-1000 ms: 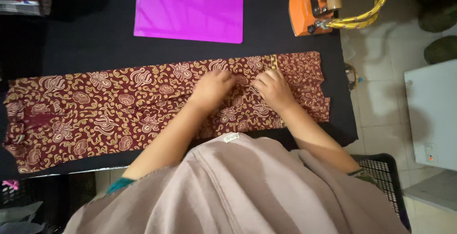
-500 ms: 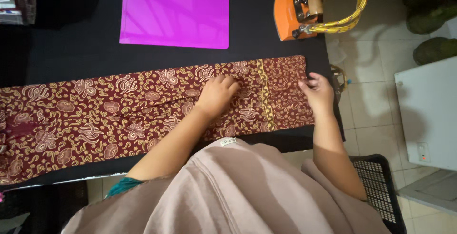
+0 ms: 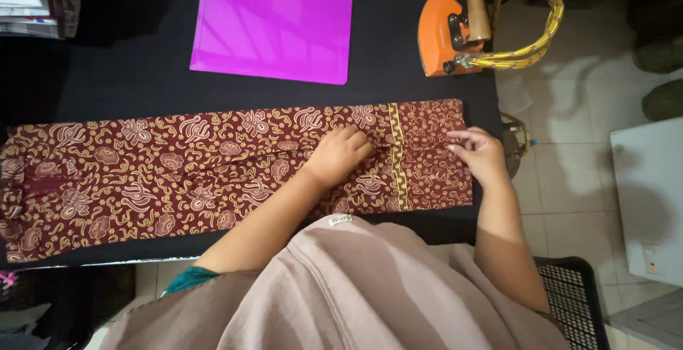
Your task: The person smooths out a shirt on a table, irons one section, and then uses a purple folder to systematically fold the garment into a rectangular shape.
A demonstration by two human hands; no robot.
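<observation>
A long maroon batik cloth (image 3: pixel 178 172) with cream swirls lies folded lengthwise across a black table (image 3: pixel 128 87). My left hand (image 3: pixel 340 154) presses flat on the cloth, just left of its cream border stripe (image 3: pixel 397 158). My right hand (image 3: pixel 480 154) rests on the cloth's right end, with its fingertips pinching or touching the edge there.
A bright magenta flat sheet (image 3: pixel 274 26) lies at the back of the table. An orange iron (image 3: pixel 445 33) with a wooden handle and yellow braided cord stands at the back right corner. A black basket (image 3: pixel 576 300) sits on the tiled floor at right, near a white box (image 3: pixel 651 200).
My right hand has slid from the middle of the cloth out to its right end. The left hand stayed pressing near the border stripe.
</observation>
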